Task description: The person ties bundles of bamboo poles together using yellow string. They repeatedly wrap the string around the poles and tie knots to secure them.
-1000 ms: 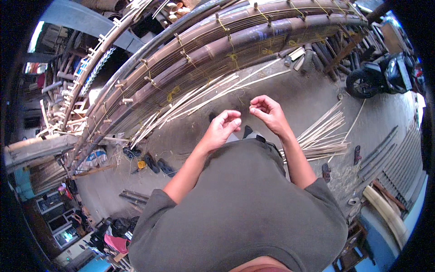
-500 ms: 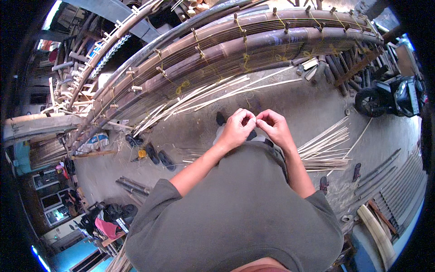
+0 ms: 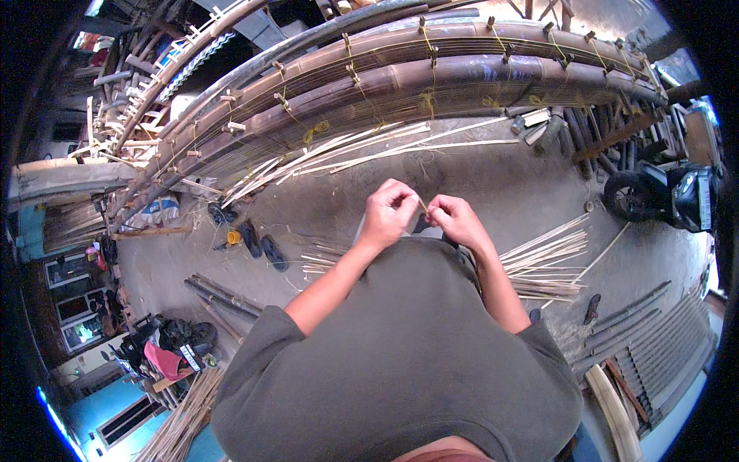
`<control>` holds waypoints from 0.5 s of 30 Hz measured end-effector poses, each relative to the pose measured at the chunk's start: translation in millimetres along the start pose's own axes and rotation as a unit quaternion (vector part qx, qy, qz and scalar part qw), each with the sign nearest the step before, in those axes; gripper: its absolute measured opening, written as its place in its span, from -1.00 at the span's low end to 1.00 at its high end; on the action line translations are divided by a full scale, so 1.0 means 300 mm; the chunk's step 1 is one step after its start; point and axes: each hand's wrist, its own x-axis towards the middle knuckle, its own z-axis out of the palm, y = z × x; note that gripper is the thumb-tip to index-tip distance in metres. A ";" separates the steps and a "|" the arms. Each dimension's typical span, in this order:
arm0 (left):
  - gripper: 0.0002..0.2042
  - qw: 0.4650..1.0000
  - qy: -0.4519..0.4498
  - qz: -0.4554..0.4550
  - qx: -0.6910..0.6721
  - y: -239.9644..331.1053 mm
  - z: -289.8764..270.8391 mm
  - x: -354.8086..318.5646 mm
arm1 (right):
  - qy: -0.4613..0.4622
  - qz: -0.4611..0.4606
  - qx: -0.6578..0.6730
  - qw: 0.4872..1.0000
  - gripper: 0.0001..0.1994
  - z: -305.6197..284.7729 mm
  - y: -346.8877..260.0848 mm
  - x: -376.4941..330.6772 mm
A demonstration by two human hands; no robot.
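Observation:
Both hands are raised in front of my dark shirt, fingers closed in pinches. My left hand [image 3: 388, 215] and my right hand [image 3: 456, 219] face each other a short way apart. Between their fingertips runs a thin, short brownish strip [image 3: 423, 205]. It slants down from the left fingertips to the right ones. Whether it is cord or a sliver of bamboo is too small to tell. A fan of pale split bamboo strips [image 3: 543, 258] lies on the floor to the right of my body, and more strip ends [image 3: 322, 260] show on the left.
Ahead stretches a long frame of thick bamboo poles [image 3: 431, 77] with pegs and yellow cords. Long pale strips [image 3: 346, 154] lie beneath it. Dark sandals [image 3: 262, 248] and a yellow cup [image 3: 232, 237] are on the left floor. A motorbike [image 3: 666, 192] stands at the right.
The fingertips, which were together, have drawn slightly apart, and the thin strip now shows between them. The surroundings have shifted a little as my head turned.

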 end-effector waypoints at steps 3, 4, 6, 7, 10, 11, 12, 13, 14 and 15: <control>-0.91 0.999 0.023 -0.017 0.022 0.005 -0.049 0.017 | 0.004 -0.022 -0.016 1.000 -0.85 -0.019 -0.019 0.025; -0.91 0.999 0.022 -0.025 0.019 -0.001 -0.057 0.024 | 0.008 -0.033 0.004 0.999 -0.84 -0.024 -0.035 0.035; -0.90 0.999 0.021 -0.041 0.015 -0.019 -0.065 0.039 | 0.020 -0.052 0.068 0.996 -0.77 -0.021 -0.094 0.057; -0.90 0.999 0.013 -0.046 0.014 -0.023 -0.067 0.044 | 0.033 -0.082 0.074 0.993 -0.72 -0.011 -0.112 0.071; -0.89 0.998 -0.028 -0.043 0.025 -0.001 -0.062 0.078 | 0.011 -0.095 0.084 0.992 -0.66 -0.020 -0.168 0.099; -0.89 0.999 -0.030 -0.039 0.009 -0.008 -0.056 0.088 | 0.005 -0.089 0.087 0.992 -0.70 -0.022 -0.161 0.117; -0.89 0.998 -0.037 -0.038 0.015 -0.012 -0.053 0.101 | 0.000 -0.083 0.091 0.992 -0.74 -0.027 -0.153 0.134; -0.89 0.998 -0.043 -0.037 0.021 -0.014 -0.052 0.115 | 0.025 -0.080 0.122 0.989 -0.78 -0.030 -0.146 0.146; -0.89 0.998 -0.049 -0.035 0.028 -0.016 -0.054 0.131 | 0.049 -0.077 0.153 0.984 -0.81 -0.027 -0.140 0.157; -0.89 0.997 -0.059 -0.028 0.033 -0.031 -0.057 0.149 | 0.073 -0.075 0.185 0.977 -0.85 -0.026 -0.134 0.168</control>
